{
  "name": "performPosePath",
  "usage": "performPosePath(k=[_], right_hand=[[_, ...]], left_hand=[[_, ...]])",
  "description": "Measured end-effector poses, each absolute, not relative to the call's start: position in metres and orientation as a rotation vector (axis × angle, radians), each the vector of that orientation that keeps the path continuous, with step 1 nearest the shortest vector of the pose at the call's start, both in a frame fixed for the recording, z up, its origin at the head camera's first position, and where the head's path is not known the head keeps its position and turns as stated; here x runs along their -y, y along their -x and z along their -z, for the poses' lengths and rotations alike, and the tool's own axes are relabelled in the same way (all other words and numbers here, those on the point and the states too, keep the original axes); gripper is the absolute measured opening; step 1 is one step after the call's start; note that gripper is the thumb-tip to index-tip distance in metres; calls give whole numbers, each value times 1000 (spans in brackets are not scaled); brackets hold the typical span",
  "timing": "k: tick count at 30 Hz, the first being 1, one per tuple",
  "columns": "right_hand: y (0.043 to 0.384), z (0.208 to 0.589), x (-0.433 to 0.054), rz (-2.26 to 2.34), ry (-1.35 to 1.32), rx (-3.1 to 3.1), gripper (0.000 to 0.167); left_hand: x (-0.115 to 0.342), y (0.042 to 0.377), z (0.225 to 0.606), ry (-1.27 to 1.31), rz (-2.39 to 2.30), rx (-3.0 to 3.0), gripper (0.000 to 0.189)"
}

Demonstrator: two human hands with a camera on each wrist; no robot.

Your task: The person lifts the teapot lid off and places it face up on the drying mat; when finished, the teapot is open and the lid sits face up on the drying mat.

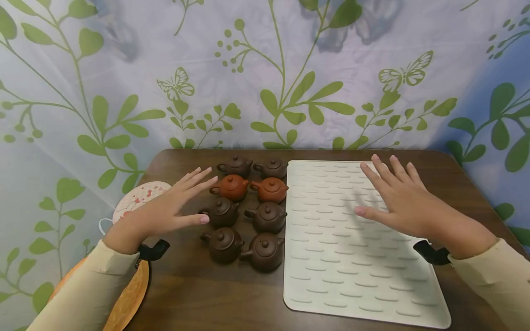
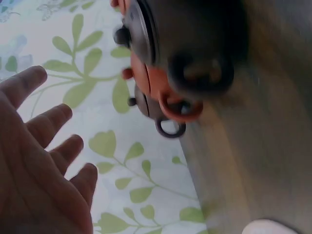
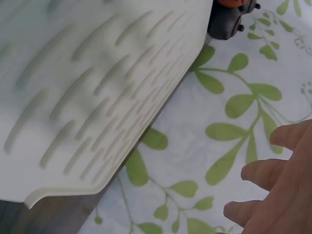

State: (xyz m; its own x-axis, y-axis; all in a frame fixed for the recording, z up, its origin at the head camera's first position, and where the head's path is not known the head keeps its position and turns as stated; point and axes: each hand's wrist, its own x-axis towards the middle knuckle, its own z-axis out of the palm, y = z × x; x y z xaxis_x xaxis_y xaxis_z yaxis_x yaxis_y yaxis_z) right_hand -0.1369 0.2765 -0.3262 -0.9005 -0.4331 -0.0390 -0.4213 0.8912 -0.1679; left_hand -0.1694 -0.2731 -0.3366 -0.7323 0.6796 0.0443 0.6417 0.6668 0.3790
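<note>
My left hand (image 1: pixel 165 211) hovers with fingers spread just left of a group of small clay teapots and holds nothing. The group stands in two columns: dark brown ones at the back, such as this teapot (image 1: pixel 273 168), two orange-red ones including this teapot (image 1: pixel 233 187), and more dark brown ones toward the front, such as this teapot (image 1: pixel 265 252). In the left wrist view a dark teapot (image 2: pixel 204 34) looms large beside the fingers. My right hand (image 1: pixel 410 207), fingers also spread and holding nothing, is over the right side of a white ridged mat (image 1: pixel 323 248), casting a shadow on it.
The brown wooden table (image 1: pixel 207 299) backs onto a cloth (image 1: pixel 232 92) printed with green leaves and butterflies. Behind my left forearm sit a pink-and-white patterned round thing (image 1: pixel 141 195) and an orange round thing (image 1: pixel 132 294) at the table's left edge.
</note>
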Motion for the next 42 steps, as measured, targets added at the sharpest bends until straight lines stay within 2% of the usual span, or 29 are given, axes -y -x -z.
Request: performPosePath(k=[8,18,29,34,42], right_hand=[[134,322,-245,217,841,-2977,104],[133,335,-193,255,1131,-2933,104],[118,357,-142,214,1377,-2830,107],[112,359,-128,262,1430,-2786,106],[110,357,-110,345,1516,-2720,108]], left_hand=[[257,136,346,-1279,-866,-2733,94],[231,100,358,-1506,-1237,-2605,87],[200,72,381,-1522,-1634,-2691,60],[184,67,378,-1629,-1672,-2741,46],[175,68,395,-1683,-1586,-2860,37]])
